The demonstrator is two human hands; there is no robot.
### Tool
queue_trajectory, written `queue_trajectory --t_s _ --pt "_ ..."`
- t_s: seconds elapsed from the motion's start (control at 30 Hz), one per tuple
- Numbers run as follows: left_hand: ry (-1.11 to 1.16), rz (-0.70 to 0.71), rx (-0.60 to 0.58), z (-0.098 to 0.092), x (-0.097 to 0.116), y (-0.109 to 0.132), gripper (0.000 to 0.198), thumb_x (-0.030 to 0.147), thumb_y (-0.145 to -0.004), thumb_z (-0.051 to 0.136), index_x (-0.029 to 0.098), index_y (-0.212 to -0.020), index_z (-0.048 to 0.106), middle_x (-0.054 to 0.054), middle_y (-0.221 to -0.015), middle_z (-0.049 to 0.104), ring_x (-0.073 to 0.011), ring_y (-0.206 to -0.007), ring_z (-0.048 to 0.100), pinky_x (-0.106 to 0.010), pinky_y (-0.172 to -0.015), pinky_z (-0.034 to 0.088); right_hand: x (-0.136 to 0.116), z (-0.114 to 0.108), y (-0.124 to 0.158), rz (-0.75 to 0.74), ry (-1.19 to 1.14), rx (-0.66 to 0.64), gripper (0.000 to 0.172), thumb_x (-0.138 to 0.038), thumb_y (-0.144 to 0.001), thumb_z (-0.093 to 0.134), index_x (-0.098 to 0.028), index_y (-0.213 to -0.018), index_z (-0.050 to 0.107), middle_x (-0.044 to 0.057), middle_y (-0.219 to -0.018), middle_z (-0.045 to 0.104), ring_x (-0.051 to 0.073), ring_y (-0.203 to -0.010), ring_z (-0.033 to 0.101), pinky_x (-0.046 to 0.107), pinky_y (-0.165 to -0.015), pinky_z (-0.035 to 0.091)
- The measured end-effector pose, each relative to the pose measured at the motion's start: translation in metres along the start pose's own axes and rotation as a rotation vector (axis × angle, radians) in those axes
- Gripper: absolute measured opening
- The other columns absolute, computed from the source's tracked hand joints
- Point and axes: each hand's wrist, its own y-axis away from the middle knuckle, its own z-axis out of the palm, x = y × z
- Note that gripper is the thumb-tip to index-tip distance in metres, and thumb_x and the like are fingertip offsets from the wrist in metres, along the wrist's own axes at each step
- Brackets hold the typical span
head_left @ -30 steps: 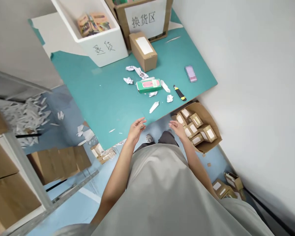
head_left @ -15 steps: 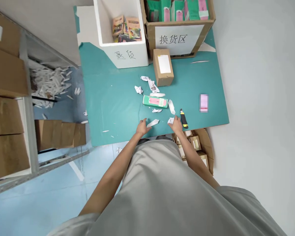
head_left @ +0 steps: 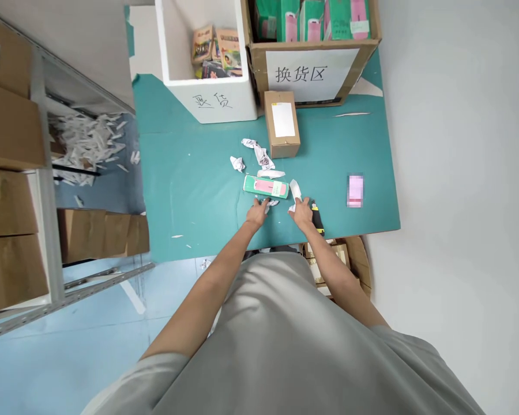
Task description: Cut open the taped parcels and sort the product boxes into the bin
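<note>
My left hand [head_left: 256, 214] is closed on a paper scrap [head_left: 268, 206] just below a long green-and-pink box [head_left: 266, 186]. My right hand [head_left: 302, 213] has its fingers round a piece of crumpled paper [head_left: 291, 208], and its fingertips reach the lower end of a white paper strip [head_left: 294, 189]. Beside that hand, partly covered by it, lies a black-and-yellow utility knife [head_left: 317, 220]. Beyond the green box are another white strip [head_left: 271, 173] and crumpled papers [head_left: 263, 157], with a small wad [head_left: 237, 163] to their left.
A taped cardboard box [head_left: 282, 125] with a white label stands on the green table [head_left: 190, 190]. Behind it are a white foam bin [head_left: 229, 101] of booklets and a carton [head_left: 311, 75] of green boxes. A blurred pink item [head_left: 355, 191] lies right; shelves with cartons [head_left: 12, 202] stand left.
Both hands have moved forward, toward the green box. The white strip by my left hand no longer shows on the table. The crumpled paper has shifted left with my right hand.
</note>
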Motion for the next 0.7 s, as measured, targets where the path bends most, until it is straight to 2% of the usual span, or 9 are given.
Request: queue_trajectory --t_s 0.1,0.2,0.33,0.43,0.5,0.57,0.63,0.7 --pt "0.008 0.046 0.001 0.000 0.002 -0.003 0.062 0.014 -0.106 0.065 0.027 -0.166 0.059 -0.021 -0.158 0.055 -0.0364 -0.127 0.076 -0.043 -0.108 0.059 -0.002 0.008 0.013 0.007 -0.013 0.020 0.050 -0.035 -0.116 0.064 -0.020 -0.163 0.061 0.021 -0.166 0.050 0.032 -0.139 0.068 0.038 -0.109 0.061" --pt "0.042 0.088 -0.001 0.007 -0.008 0.006 0.048 0.015 -0.108 0.063 0.026 -0.154 0.071 -0.019 -0.149 0.062 -0.0344 -0.126 0.076 -0.042 -0.108 0.059 -0.002 0.026 0.038 0.040 -0.035 0.034 0.042 -0.029 -0.120 0.049 -0.021 -0.158 0.065 0.019 -0.160 0.057 0.029 -0.138 0.067 0.036 -0.109 0.060" --pt "0.132 0.136 0.020 0.017 -0.042 0.033 0.039 0.021 -0.108 0.065 0.025 -0.145 0.077 -0.016 -0.138 0.071 -0.0330 -0.120 0.077 -0.041 -0.106 0.059 -0.003 0.052 0.073 0.122 -0.087 0.064 0.041 -0.025 -0.119 0.046 -0.023 -0.151 0.070 0.015 -0.151 0.068 0.025 -0.126 0.073 0.034 -0.106 0.059" --pt "0.218 0.154 0.062 0.022 -0.081 0.059 0.040 0.026 -0.107 0.067 0.024 -0.145 0.078 -0.015 -0.134 0.074 -0.0329 -0.116 0.077 -0.040 -0.105 0.059 -0.006 0.059 0.083 0.213 -0.134 0.129 0.047 -0.034 -0.118 0.049 -0.017 -0.160 0.061 0.016 -0.143 0.076 0.027 -0.122 0.075 0.035 -0.105 0.059" --pt "0.278 0.145 0.100 0.025 -0.110 0.076 0.041 0.028 -0.106 0.068 0.023 -0.146 0.078 -0.016 -0.132 0.076 -0.0327 -0.113 0.077 -0.040 -0.104 0.059 -0.010 0.054 0.076 0.309 -0.167 0.190 0.061 -0.044 -0.117 0.053 -0.008 -0.166 0.052 0.019 -0.133 0.081 0.030 -0.121 0.078 0.038 -0.103 0.061" --pt "0.333 0.120 0.142 0.028 -0.139 0.093 0.042 0.030 -0.106 0.068 0.022 -0.147 0.077 -0.015 -0.130 0.077 -0.0322 -0.109 0.077 -0.040 -0.103 0.058 -0.015 0.041 0.062 0.398 -0.186 0.244 0.072 -0.051 -0.114 0.059 -0.002 -0.166 0.049 0.024 -0.129 0.082 0.034 -0.121 0.079 0.042 -0.100 0.063" --pt "0.395 0.088 0.187 0.030 -0.166 0.109 0.043 0.031 -0.106 0.068 0.021 -0.146 0.077 -0.015 -0.129 0.078 -0.0317 -0.108 0.076 -0.040 -0.101 0.058 -0.024 0.024 0.045 0.445 -0.176 0.279 0.073 -0.051 -0.111 0.066 0.000 -0.162 0.053 0.030 -0.132 0.080 0.038 -0.121 0.079 0.047 -0.100 0.064" --pt "0.476 0.058 0.236 0.032 -0.189 0.125 0.042 0.033 -0.104 0.069 0.020 -0.144 0.078 -0.014 -0.126 0.079 -0.0308 -0.104 0.076 -0.039 -0.100 0.058 -0.036 0.009 0.033 0.455 -0.145 0.292 0.064 -0.045 -0.111 0.069 0.000 -0.156 0.060 0.034 -0.133 0.078 0.040 -0.119 0.079 0.051 -0.100 0.065"
